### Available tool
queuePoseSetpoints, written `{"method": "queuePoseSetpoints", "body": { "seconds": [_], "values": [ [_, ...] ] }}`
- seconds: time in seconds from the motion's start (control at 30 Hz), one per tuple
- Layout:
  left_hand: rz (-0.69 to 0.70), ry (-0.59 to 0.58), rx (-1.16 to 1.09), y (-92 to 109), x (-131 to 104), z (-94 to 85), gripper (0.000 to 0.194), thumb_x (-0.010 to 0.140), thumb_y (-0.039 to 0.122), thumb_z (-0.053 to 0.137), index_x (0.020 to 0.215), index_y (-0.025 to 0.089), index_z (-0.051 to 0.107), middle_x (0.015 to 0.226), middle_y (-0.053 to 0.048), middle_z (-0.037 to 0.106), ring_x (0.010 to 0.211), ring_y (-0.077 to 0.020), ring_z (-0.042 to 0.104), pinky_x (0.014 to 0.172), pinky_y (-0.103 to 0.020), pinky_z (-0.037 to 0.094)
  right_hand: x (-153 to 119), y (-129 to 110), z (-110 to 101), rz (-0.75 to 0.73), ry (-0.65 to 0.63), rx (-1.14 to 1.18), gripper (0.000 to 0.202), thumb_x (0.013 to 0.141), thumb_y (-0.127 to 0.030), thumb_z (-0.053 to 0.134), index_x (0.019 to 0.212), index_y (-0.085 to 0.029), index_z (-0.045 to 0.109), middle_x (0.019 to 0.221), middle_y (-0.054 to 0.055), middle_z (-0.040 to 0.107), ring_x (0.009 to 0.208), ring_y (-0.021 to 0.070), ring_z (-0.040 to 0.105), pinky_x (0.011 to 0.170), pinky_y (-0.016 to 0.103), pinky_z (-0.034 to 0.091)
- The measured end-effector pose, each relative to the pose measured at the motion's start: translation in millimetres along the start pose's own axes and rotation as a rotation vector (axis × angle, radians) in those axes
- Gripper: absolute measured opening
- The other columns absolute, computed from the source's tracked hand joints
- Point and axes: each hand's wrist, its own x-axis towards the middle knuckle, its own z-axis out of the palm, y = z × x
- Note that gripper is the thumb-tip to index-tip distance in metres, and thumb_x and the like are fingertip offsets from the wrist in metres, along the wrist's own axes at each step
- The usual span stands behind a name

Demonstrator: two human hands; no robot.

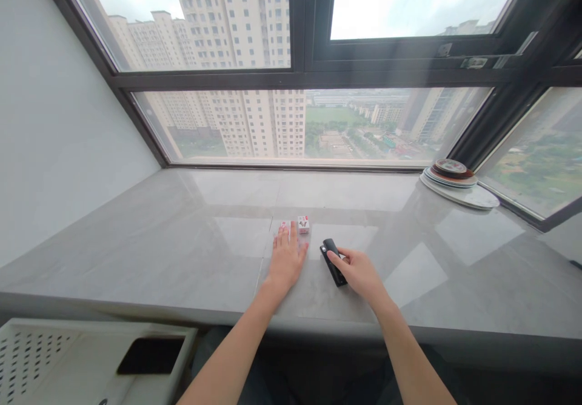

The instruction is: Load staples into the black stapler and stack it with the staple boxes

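Note:
A black stapler (334, 264) stands on the grey marble-look sill, its jaw end facing away from me. My right hand (359, 271) is closed around its near right side, thumb on top. To the left, my left hand (286, 259) lies with its fingers stretched out, palm down. A small white-and-pink box (303, 225), probably for staples, sits just beyond its thumb and beside the index finger. Under or just past the left fingertips shows another white-and-pink piece (284, 224), mostly covered, so I cannot tell its exact shape.
A stack of plates and round mats (454, 180) rests at the sill's back right corner. Dark-framed windows (300, 77) rise behind the sill, and a white wall stands at left. Below the front edge, a white perforated plastic unit (91, 356) carries a black phone-like slab (151, 356).

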Motion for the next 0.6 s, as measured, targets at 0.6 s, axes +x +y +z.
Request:
{"method": "queuePoseSetpoints", "body": {
  "seconds": [0.6],
  "values": [
    [0.075, 0.068, -0.066, -14, -65, -37.1, 0.045, 0.108, 0.027, 0.033, 0.152, 0.026, 0.039, 0.154, -0.012, 0.044, 0.151, -0.0261, 0.033, 0.12, -0.051, 0.037, 2, -32, 90, -0.021, -0.208, 0.473, 0.05, 0.101, -0.054, 0.042, 0.143, -0.026, 0.051, 0.082, 0.002, 0.064, 0.051, 0.0148, 0.058, 0.043, 0.027, 0.051]
  ]
}}
